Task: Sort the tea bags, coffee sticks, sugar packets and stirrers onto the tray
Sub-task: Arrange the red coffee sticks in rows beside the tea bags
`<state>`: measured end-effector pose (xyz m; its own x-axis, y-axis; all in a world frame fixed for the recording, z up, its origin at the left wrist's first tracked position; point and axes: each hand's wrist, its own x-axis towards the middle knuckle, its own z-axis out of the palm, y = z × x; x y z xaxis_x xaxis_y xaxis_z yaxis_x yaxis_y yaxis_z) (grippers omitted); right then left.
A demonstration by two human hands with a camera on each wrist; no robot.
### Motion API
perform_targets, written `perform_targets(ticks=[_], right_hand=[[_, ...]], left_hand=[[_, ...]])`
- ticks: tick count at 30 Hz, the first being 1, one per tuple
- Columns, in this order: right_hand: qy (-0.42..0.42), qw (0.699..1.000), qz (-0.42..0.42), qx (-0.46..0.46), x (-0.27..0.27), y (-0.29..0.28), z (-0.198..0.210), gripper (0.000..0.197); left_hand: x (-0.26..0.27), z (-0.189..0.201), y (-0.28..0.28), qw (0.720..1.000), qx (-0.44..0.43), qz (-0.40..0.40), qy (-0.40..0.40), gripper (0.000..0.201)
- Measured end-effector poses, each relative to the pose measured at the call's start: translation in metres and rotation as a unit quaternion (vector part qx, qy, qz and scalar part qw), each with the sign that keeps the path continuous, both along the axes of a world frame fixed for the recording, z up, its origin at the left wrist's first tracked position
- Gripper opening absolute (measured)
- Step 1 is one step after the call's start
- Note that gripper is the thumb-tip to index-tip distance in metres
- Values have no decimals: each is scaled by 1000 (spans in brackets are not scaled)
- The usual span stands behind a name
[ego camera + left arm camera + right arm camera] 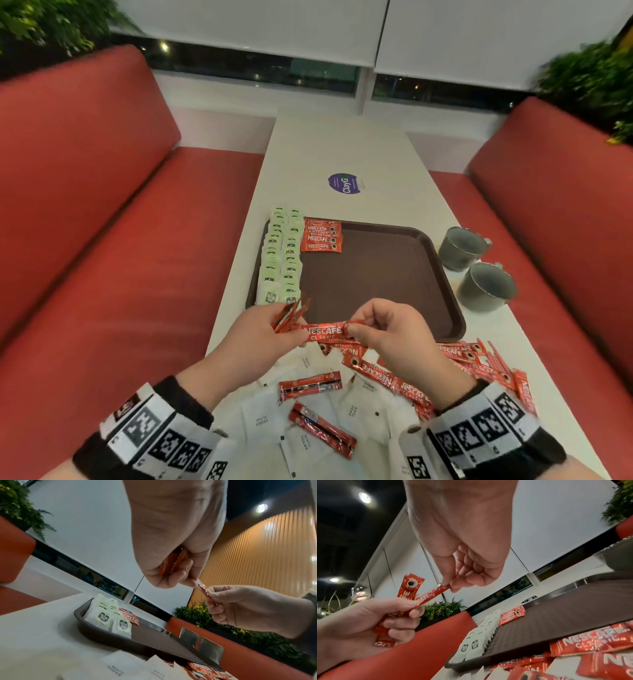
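My left hand (291, 327) grips a small bundle of red coffee sticks (291, 315) just in front of the brown tray (376, 274). One Nescafe coffee stick (325, 333) spans between both hands. My right hand (356, 327) pinches its right end, and its left end lies at the left fingers (187, 580). In the right wrist view the right hand (452, 586) pinches that stick (429, 596) next to the bundle (409, 588). Tea bags (281, 260) fill two rows along the tray's left side, with a few coffee sticks (321, 236) beside them.
White sugar packets (260, 418) and loose coffee sticks (479, 363) lie scattered on the white table (342, 147) below my hands. Two metal mugs (462, 246) (486, 286) stand right of the tray. Red bench seats (120, 240) flank the table.
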<state>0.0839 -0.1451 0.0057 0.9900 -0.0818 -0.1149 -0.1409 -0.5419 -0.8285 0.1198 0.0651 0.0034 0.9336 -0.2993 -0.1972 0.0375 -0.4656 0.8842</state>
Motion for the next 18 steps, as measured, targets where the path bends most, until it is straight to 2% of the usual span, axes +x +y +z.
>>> perform_targets(ticks=[3, 6, 10, 12, 14, 18], right_hand=[[18, 1000, 0, 24, 7, 3, 2, 9], [21, 999, -5, 27, 24, -2, 7, 9], [-6, 995, -95, 20, 77, -26, 1, 7], [6, 993, -116, -4, 113, -37, -10, 7], [28, 993, -113, -31, 148, -42, -25, 7], [110, 990, -62, -59, 205, -43, -55, 11]], left_hand=[[9, -3, 2, 1000, -19, 14, 5, 8], [23, -11, 7, 988, -113, 65, 78, 11], [33, -20, 16, 921, -280, 149, 227, 8], [34, -26, 19, 903, -299, 173, 256, 17], [34, -31, 23, 897, -303, 194, 257, 18], [37, -35, 33, 891, -304, 240, 238, 17]])
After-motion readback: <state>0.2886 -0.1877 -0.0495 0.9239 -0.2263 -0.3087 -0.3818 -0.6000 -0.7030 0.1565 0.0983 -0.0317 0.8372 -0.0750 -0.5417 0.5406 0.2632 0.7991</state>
